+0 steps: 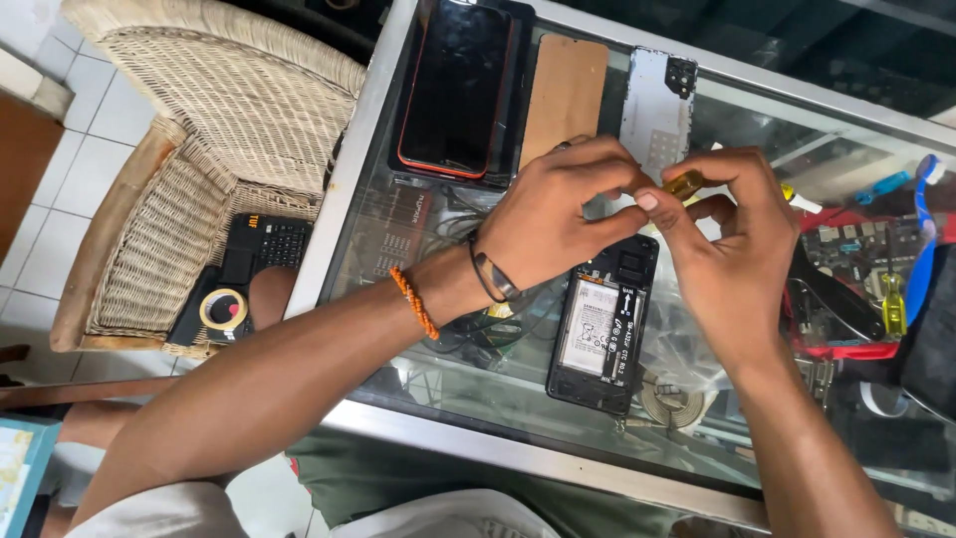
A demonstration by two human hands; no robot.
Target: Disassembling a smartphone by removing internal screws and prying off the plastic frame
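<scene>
- The tabletop (398,209) is a clear glass pane in a pale metal frame; shelves of parts and cables show dimly through it.
- A phone with a red edge and dark screen (456,85) lies face up at the far side, stacked on other dark phones.
- Just beside it lies a tan rectangular panel (564,90), flat.
- Next comes a pale grey phone back cover (657,105) with a dark camera cut-out.
- Near the middle lies an opened phone (602,324), its battery and black frame exposed.
- A red-edged tray of tools and circuit boards (846,289) sits at the right side.
</scene>
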